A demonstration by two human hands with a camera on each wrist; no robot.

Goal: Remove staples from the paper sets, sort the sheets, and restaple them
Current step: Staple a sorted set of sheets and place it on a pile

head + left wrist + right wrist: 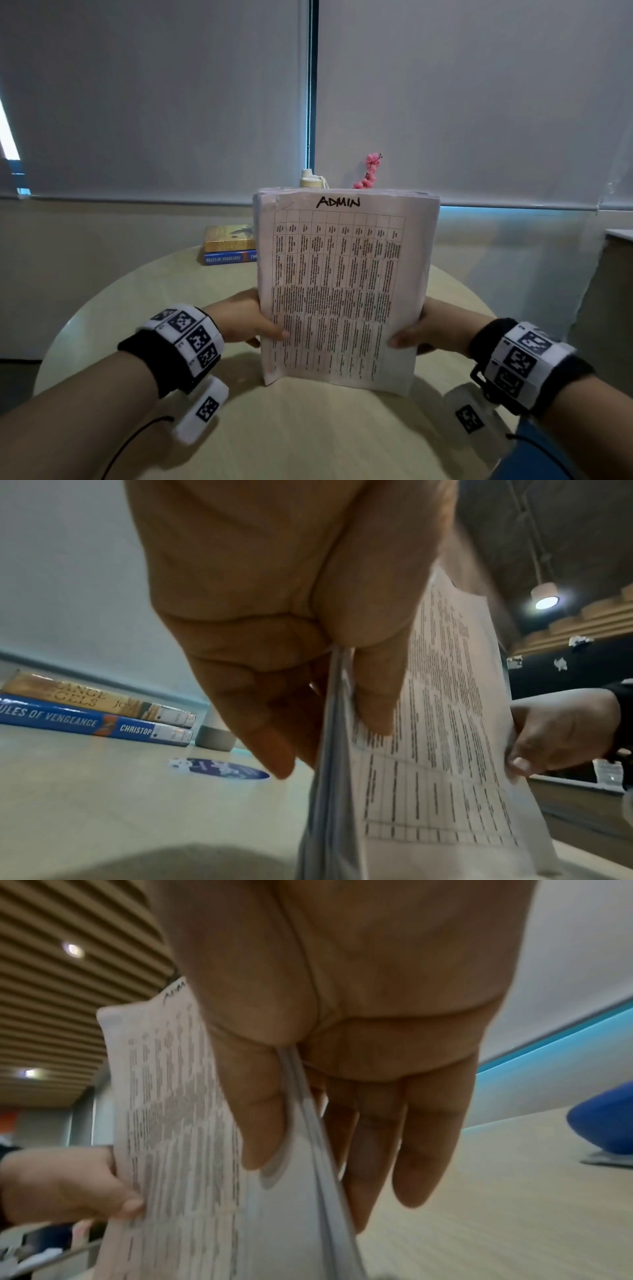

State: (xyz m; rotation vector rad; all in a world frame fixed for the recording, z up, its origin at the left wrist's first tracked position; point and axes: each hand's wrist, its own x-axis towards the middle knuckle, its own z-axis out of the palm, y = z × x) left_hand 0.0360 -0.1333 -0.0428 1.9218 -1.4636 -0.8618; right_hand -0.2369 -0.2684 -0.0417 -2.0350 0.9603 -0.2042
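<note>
A thick stack of printed sheets (342,287), headed "ADMIN" in black marker, stands upright on its bottom edge on the round table (294,435). My left hand (250,320) pinches its left edge, thumb on the front sheet and fingers behind. My right hand (428,330) pinches the right edge the same way. In the left wrist view the thumb presses the stack (428,737) from the front. The right wrist view shows my right thumb on the stack's (178,1123) front and the fingers behind. No staple or stapler shows.
Two books (230,244) lie stacked at the table's far left. A bottle top (311,179) and pink flowers (369,171) rise behind the sheets. A round blue sticker (219,769) lies on the tabletop, and a blue object (603,1123) sits to the right.
</note>
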